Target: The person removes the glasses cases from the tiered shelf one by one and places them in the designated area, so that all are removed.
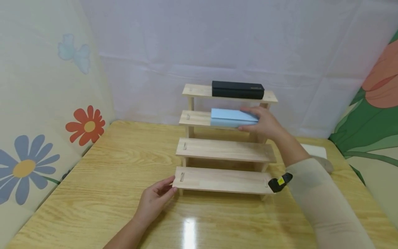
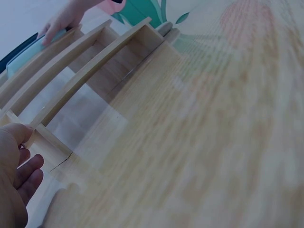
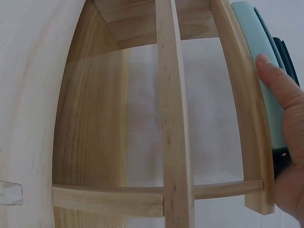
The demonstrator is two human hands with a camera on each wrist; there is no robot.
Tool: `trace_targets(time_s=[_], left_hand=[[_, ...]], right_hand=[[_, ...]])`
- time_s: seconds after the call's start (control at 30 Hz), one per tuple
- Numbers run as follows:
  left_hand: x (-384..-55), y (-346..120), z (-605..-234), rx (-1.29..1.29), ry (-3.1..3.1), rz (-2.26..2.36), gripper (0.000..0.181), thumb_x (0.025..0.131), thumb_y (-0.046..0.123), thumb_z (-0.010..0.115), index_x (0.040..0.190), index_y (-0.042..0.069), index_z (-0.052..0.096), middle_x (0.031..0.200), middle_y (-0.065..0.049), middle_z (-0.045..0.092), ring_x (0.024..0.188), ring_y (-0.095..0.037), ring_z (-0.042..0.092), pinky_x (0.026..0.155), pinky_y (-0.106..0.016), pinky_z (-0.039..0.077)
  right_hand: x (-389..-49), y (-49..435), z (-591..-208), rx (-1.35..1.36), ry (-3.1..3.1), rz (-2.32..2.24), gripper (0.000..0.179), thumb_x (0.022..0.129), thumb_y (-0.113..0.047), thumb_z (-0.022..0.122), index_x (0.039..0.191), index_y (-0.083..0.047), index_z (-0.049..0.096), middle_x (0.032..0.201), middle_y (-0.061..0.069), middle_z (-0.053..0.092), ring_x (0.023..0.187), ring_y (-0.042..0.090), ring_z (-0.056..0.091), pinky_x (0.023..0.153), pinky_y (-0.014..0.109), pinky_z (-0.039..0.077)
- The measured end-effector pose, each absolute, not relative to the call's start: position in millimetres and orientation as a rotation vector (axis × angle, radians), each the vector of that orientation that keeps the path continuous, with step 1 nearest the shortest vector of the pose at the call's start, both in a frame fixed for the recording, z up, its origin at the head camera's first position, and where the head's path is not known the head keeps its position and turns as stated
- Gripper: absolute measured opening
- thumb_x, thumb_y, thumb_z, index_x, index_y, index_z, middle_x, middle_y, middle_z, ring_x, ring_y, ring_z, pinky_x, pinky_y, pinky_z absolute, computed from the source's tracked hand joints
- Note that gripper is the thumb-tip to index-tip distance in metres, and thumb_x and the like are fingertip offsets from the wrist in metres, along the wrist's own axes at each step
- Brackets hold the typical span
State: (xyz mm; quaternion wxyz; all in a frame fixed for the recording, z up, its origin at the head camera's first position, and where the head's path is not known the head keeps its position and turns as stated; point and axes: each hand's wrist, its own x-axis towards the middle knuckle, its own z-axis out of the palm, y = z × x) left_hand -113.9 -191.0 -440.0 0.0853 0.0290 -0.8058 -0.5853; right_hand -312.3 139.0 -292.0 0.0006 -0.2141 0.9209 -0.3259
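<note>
A light blue glasses case point(image 1: 234, 117) lies lengthwise on the second tier from the top of a wooden step shelf point(image 1: 225, 150). My right hand point(image 1: 264, 121) grips its right end, with the thumb along the front and the other fingers over the top and back. In the right wrist view the thumb point(image 3: 275, 78) presses against the case's front side. My left hand point(image 1: 155, 200) pinches the left end of the bottom tier. From the left wrist, that thumb point(image 2: 16, 133) shows at the board's corner while the other fingers curl beneath.
A black glasses case point(image 1: 237, 90) sits on the top tier. Behind my right forearm, a white object point(image 1: 314, 151) and a grey rounded one point(image 1: 324, 164) lie on the wood-grain table point(image 1: 124, 152). White cloth hangs behind the shelf, and flower-printed panels flank the table.
</note>
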Motion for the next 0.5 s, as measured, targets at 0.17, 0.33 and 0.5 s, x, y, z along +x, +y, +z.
trace_targets(time_s=[0.17,0.33,0.5], left_hand=[[-114.4,-191.2,-440.7,0.087,-2.412,-1.742,0.038,0.087,0.01,0.074,0.122,-0.001,0.066,0.123,-0.017,0.068,0.089,0.004,0.064,0.079,-0.012,0.054],[-114.6,-191.2,-441.0,0.094,-2.418,-1.73,0.038,0.087,0.009,0.074,0.122,0.0,0.066,0.123,-0.016,0.068,0.09,0.001,0.065,0.079,-0.012,0.054],[-114.4,-190.8,-440.3,0.107,-2.421,-1.728,0.037,0.087,0.009,0.074,0.122,0.0,0.066,0.123,-0.016,0.068,0.09,0.005,0.064,0.079,-0.011,0.054]], right_hand=[[-310.7,139.2,-292.3,-0.653,2.905,-1.019,0.075,0.08,-0.035,0.082,0.145,-0.018,0.049,0.149,0.016,0.044,0.128,0.036,0.044,0.108,0.056,0.037],[-308.6,139.5,-293.1,-0.653,2.917,-1.025,0.074,0.08,-0.037,0.081,0.144,-0.018,0.05,0.148,0.015,0.045,0.129,0.035,0.044,0.109,0.055,0.037],[-305.8,140.8,-293.0,-0.627,2.916,-1.053,0.073,0.081,-0.037,0.08,0.145,-0.018,0.049,0.15,0.015,0.043,0.13,0.036,0.043,0.108,0.056,0.037]])
